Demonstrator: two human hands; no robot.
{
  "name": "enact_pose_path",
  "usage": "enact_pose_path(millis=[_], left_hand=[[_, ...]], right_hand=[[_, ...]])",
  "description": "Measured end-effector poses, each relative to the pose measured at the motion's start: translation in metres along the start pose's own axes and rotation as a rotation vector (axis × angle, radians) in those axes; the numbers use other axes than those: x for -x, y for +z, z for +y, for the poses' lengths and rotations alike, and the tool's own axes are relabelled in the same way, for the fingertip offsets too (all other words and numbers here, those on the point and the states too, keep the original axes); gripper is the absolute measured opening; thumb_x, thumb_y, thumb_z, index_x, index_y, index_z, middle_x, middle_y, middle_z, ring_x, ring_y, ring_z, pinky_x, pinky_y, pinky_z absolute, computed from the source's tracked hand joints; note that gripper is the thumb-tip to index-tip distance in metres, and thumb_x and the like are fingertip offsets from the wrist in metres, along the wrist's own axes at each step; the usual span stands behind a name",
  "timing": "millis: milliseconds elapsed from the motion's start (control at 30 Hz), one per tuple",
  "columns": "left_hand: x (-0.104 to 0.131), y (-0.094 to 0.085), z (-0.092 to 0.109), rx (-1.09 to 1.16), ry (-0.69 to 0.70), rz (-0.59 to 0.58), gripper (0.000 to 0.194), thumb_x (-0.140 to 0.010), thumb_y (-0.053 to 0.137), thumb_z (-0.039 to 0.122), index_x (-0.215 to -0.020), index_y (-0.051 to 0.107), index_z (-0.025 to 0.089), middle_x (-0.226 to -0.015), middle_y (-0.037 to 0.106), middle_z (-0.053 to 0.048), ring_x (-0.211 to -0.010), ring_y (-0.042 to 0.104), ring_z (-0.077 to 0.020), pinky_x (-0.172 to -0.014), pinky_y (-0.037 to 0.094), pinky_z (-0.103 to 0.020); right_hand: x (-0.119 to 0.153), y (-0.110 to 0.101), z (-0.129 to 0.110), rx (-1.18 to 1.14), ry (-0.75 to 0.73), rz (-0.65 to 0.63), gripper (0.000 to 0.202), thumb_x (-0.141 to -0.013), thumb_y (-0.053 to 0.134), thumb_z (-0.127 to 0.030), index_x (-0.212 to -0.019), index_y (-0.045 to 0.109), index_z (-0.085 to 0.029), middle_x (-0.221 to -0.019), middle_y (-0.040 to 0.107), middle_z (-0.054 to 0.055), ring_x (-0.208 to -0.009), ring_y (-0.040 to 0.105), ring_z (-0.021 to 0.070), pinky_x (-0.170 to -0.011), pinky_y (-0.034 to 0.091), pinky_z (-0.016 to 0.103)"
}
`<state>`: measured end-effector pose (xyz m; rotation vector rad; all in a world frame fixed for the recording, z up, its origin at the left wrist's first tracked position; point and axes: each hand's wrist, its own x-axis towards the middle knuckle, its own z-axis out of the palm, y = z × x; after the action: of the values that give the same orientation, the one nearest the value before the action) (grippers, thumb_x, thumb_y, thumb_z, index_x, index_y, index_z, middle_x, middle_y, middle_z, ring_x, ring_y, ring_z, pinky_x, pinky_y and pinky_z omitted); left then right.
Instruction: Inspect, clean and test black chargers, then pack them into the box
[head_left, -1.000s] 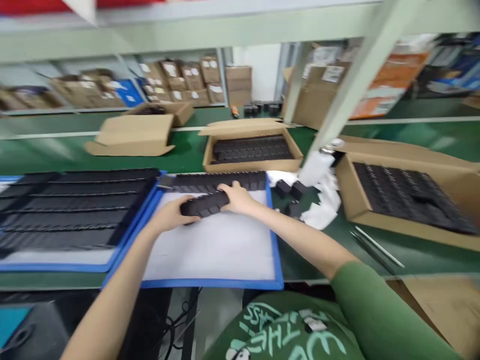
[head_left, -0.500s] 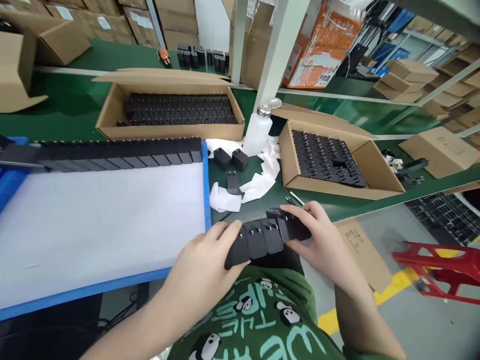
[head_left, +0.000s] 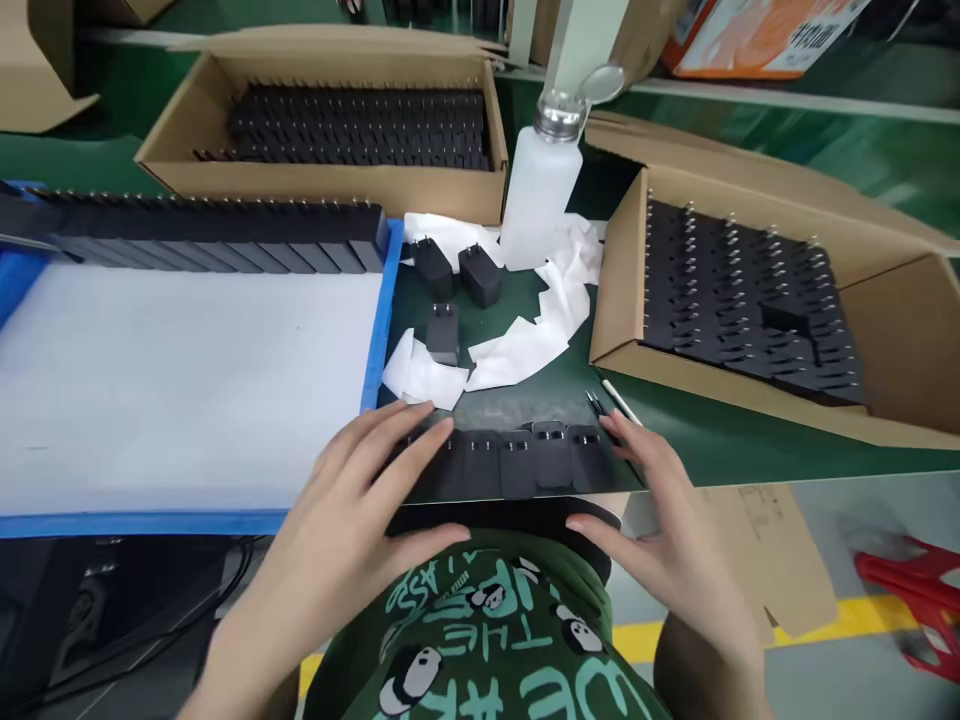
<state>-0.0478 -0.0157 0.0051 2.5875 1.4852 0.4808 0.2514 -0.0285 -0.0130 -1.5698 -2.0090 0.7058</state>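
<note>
Several black plug adapters [head_left: 516, 465] stand side by side in a row at the green table's front edge, metal prongs up. My left hand [head_left: 352, 505] is at the row's left end, fingers stretched and thumb apart. Its fingers cover the leftmost adapters, and I cannot tell whether they touch them. At the right end, my right hand [head_left: 667, 545] is also open, fingertips close beside the last adapter and over tweezers [head_left: 598, 405]. Beyond the row, a loose black adapter [head_left: 443, 335] stands near two others on the table, by crumpled white wipes [head_left: 521, 352].
An open carton [head_left: 322, 182] of black adapters stands at the back left, another carton [head_left: 619, 290] at the right. Between them is a white pump bottle [head_left: 541, 190]. On the left, a blue-edged white tray [head_left: 187, 390] bears a long row of adapters. A white stick [head_left: 619, 400] lies near the tweezers.
The row of adapters came down from between my hands onto the table edge. Both hands have let go and opened. The view has tipped closer to the table.
</note>
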Motion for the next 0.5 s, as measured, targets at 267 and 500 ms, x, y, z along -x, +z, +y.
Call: enact_pose_path(millis=[267,500], left_hand=[[-0.038,0.017,0.032,-0.057,0.148,-0.007,0.058,-0.093,0.063,0.047,-0.137,0.053,0.011,-0.129,0.069,-0.012,-0.12,0.058,-0.0358,-0.11,0.038,-0.056],[-0.052,0.021,0.03,0.0,0.181,-0.042,0.041,-0.096,0.061,0.04,-0.125,0.06,0.011,-0.116,0.074,-0.009,-0.103,0.067,-0.0297,-0.1,0.046,-0.05]], right_hand=[[-0.024,0.014,0.014,-0.114,-0.158,-0.161,0.076,-0.094,0.065,-0.031,-0.157,0.023,-0.032,-0.155,0.044,0.005,-0.14,0.041,0.0253,-0.114,0.043,0.045],[-0.035,0.011,0.02,-0.192,-0.179,-0.232,0.074,-0.092,0.069,-0.038,-0.154,0.028,-0.033,-0.141,0.057,0.004,-0.128,0.05,0.0231,-0.104,0.051,0.037]])
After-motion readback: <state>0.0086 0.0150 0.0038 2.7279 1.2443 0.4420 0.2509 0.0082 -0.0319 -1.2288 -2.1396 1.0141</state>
